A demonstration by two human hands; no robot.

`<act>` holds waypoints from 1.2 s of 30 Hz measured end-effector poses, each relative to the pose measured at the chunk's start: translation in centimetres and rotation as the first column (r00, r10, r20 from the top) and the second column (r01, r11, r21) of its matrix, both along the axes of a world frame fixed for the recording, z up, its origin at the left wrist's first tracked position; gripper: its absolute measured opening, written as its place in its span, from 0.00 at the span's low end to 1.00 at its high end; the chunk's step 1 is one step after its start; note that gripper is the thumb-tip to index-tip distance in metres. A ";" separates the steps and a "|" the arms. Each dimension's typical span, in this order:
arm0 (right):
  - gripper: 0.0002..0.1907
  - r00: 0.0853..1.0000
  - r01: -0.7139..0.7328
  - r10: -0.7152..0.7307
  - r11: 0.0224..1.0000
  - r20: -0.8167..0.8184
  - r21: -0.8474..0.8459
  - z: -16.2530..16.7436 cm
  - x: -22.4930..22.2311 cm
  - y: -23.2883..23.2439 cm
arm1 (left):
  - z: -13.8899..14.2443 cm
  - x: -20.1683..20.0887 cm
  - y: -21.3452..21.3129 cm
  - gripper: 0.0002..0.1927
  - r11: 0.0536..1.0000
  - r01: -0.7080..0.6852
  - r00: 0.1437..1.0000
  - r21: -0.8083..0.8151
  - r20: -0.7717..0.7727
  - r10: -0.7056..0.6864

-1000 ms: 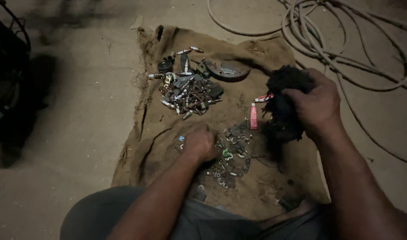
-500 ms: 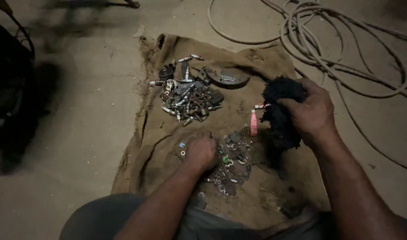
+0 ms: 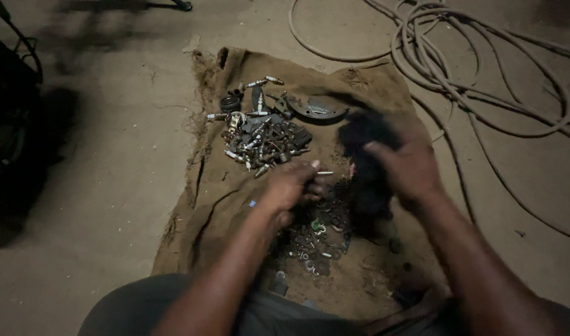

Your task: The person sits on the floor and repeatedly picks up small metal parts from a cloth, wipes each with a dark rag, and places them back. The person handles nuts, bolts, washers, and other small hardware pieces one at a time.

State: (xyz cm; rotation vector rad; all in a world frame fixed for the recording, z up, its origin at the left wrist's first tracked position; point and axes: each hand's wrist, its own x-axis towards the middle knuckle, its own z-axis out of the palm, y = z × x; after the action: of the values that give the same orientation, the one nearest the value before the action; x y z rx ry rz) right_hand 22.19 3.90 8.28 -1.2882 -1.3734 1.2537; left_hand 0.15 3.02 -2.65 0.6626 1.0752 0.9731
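Dim light, concrete floor, dusty and bare. Nearest: a scatter of small washers and rings on a worn burlap sack spread flat before the person's lap. Left hand just above that scatter, fingers pinched together on a thin metal pin, tip pointing right. Right hand beside it, fingers curled tight around a black rag, which hangs down to the sack. Further up the sack: a heap of bolts and spark plugs, then a curved grey metal plate. Beyond, loose hose coils on the floor. Dark bulk at far left, unclear.
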 end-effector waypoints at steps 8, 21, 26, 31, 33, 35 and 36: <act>0.25 0.713 -0.167 -0.001 0.971 0.701 0.171 -4.7 -2.7 -1.0 | -1.1 0.8 -0.4 0.08 0.998 0.030 1.000 0.055 0.002 -0.030; 0.25 0.928 -0.151 0.127 0.988 0.350 0.042 -4.2 -2.5 -0.5 | 3.2 0.0 -0.5 0.20 0.923 0.082 0.937 0.375 -0.345 0.057; 0.20 0.979 -0.070 0.053 0.994 0.195 0.082 -9.0 -1.1 0.7 | 4.9 0.8 -1.6 0.15 0.872 0.064 0.827 0.486 -0.514 0.226; 0.12 0.980 0.050 -0.050 0.999 0.193 0.003 -10.4 0.8 2.3 | 7.0 1.7 -2.5 0.16 0.816 0.089 0.821 0.571 -0.506 0.264; 0.10 0.840 0.094 -0.211 0.964 0.500 0.249 -9.0 1.4 2.1 | 7.5 1.5 -2.6 0.20 0.839 0.084 0.844 0.538 -0.486 0.227; 0.14 0.972 0.206 -0.225 0.956 -0.069 -0.211 -6.9 1.5 1.6 | 7.9 1.2 -2.6 0.25 0.879 0.080 0.851 0.469 -0.491 0.185; 0.18 0.889 0.137 -0.304 0.890 -0.343 -0.435 -5.9 1.3 1.3 | 8.0 1.1 -2.7 0.26 0.849 0.096 0.846 0.519 -0.492 0.206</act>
State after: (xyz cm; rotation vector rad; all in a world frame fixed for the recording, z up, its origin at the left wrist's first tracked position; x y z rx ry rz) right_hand 23.52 5.23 2.39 -1.3162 -0.6678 1.5802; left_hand 1.25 0.36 5.36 1.4331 1.3232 1.1867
